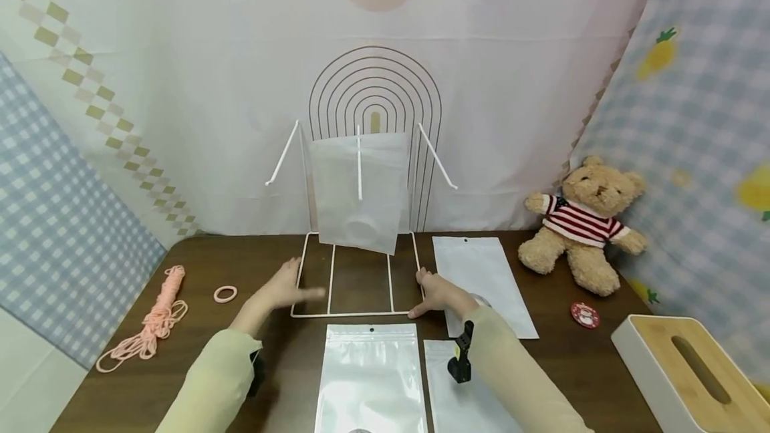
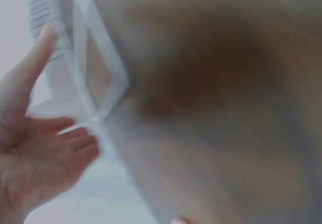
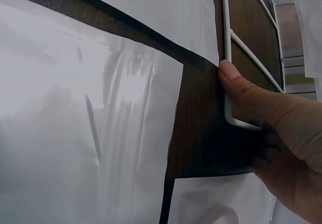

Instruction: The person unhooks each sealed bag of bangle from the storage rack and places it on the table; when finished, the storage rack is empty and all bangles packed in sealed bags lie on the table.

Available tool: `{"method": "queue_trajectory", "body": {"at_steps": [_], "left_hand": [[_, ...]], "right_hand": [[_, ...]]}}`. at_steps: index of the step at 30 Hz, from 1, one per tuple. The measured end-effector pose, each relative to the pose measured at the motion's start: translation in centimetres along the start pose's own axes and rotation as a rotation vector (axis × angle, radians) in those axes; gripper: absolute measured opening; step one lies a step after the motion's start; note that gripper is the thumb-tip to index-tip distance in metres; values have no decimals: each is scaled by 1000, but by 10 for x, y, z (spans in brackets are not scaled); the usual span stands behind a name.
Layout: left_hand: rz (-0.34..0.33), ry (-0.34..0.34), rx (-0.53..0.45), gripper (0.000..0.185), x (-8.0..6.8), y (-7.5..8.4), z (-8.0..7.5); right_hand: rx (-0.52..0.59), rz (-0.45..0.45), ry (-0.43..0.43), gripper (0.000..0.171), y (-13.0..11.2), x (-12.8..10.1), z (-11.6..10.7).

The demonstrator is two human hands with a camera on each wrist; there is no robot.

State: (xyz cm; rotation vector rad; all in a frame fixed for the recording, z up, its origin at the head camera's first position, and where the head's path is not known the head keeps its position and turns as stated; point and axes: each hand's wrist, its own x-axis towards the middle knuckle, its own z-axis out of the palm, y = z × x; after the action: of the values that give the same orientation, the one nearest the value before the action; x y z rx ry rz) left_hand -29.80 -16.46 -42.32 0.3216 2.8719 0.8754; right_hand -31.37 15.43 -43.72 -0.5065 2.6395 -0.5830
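1. A white wire display rack (image 1: 359,272) stands at the middle of a dark wood table (image 1: 601,353), against the patterned backdrop. Its flat rectangular base lies on the table with the long side running left to right; its upright back carries three prongs that point up and toward the viewer.
2. A frosted, translucent pouch (image 1: 361,192) hangs on the middle prong, its lower edge over the rear of the base. A faint round shape shows through near its bottom; what it is cannot be made out.
3. The right hand (image 1: 438,294) grips the front right corner of the base; the right wrist view shows the thumb (image 3: 236,80) pressed on the wire and the fingers curled beneath.
4. The left hand (image 1: 281,289) is spread wide, fingers straight, at the base's left edge. It is blurred in both views, so whether it touches the wire cannot be told.
5. Flat white zip pouches lie around the rack: one (image 1: 481,279) to the right, partly under the right forearm; one (image 1: 371,379) in front, cut off by the frame; another (image 1: 439,386) beside it, partly hidden by the sleeve.
6. To the left lie a pink cord bundle (image 1: 153,323) and a pink hair ring (image 1: 225,294).
7. To the right sit a teddy bear (image 1: 580,222) in a striped jumper, a round red badge (image 1: 585,315) and a wood-topped tissue box (image 1: 692,373), cut off at the corner.
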Motion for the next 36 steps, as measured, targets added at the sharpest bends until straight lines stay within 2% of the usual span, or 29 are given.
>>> {"method": "queue_trajectory", "body": {"at_steps": [3,5,9,12,17,21,23,25,29,36], "left_hand": [[36,189,-141,85,14,26,-18],[47,288,-228,82,22,46,-32],[77,443,-359,85,32,76,-58],[90,524,-401,83,37,89,-68],[96,607,-473,72,37,100,-67],[135,759,-592,57,37,104,-61],[179,847,-638,44,36,105,-59],[219,907,-656,34,33,106,-59],[300,950,-655,23,26,111,-59],[348,862,-646,18,1,121,-54]], "right_hand": [[-2,19,2,99,-1,-2,1],[11,28,4,99,-2,-3,2],[38,32,6,98,-6,-2,4],[53,33,6,97,-11,0,4],[37,57,2,95,-12,1,4],[23,65,10,96,-9,0,5],[24,61,14,97,-7,1,5],[30,57,19,96,-6,1,4],[26,48,32,94,-4,3,2],[45,60,29,95,-1,0,1]]}}
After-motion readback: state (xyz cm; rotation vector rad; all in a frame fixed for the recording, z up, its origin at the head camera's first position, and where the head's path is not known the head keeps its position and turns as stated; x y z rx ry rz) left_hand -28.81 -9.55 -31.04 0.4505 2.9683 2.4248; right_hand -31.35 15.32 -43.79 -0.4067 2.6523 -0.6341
